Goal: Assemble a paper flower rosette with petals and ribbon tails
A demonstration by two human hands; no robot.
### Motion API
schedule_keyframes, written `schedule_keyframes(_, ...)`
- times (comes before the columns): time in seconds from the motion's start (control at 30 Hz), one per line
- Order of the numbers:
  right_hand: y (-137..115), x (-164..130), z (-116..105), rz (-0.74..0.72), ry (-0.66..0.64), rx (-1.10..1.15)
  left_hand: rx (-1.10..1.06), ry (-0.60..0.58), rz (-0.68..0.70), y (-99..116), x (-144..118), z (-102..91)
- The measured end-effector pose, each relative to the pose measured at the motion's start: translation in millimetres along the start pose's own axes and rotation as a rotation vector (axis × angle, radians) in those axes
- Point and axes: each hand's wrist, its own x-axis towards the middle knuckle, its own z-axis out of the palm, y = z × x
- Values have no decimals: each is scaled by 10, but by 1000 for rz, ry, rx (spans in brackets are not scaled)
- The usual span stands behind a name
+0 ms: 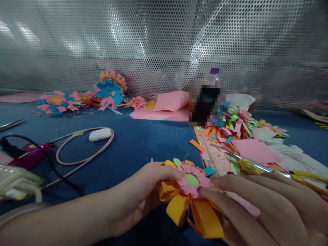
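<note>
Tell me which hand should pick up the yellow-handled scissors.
Right, probably. The right hand lies just below the yellow-handled scissors on the scrap pile, while the left hand grips the pink-and-orange paper flower farther away.

From my feed I see two bare hands and forearms, nothing worn over them as far as the frame reaches. The left hand (143, 191) comes with a long stretch of forearm in view, with no sleeve, cuff, watch or bracelet on it. The right hand (269, 208) fills the lower right corner, large and soft-focused because it sits so close to the lens. Its fingers (230, 201) are long and slender, with no rings that I can make out. The nails look short and plain, without polish, though blur keeps me from being sure. I see no gloves, tape or markings on either hand.
</note>
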Motion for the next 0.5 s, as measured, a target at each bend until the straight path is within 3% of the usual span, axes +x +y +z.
schedule_keyframes(0.13, 167, -126, -96, -118, -197, 54, -4, -10, -17, -13, 28, -19)
schedule_keyframes(0.3, 330, -247, -163, -286, -268, 37, 15, -21, 3, -23, 40, -24)
schedule_keyframes(0.43, 258, -187, -156, -219, -236, 66, -11, 5, 41, -18, 22, -5)
schedule_keyframes(0.5, 176, -101, -141, -59, -218, 123, -32, 13, 66, -10, 19, -1)
